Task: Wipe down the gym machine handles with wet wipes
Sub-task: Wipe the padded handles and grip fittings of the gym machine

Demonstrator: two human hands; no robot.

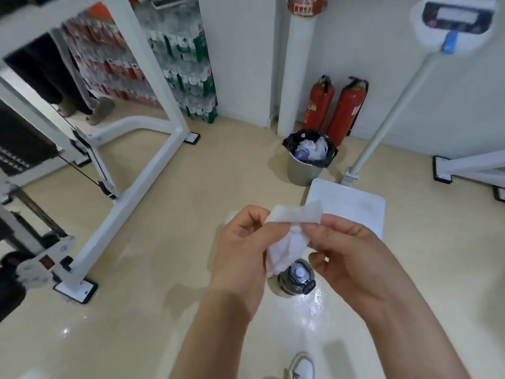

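The left hand and the right hand both pinch the wet wipe, pulled sideways between them. The white gym machine stands off to the left, so the left hand is nearer

The glossy beige floor carries a white machine frame at left. A lined bin stands near two red fire extinguishers, just beside a white scale platform. A dark bottle stands upright nearer the viewer.
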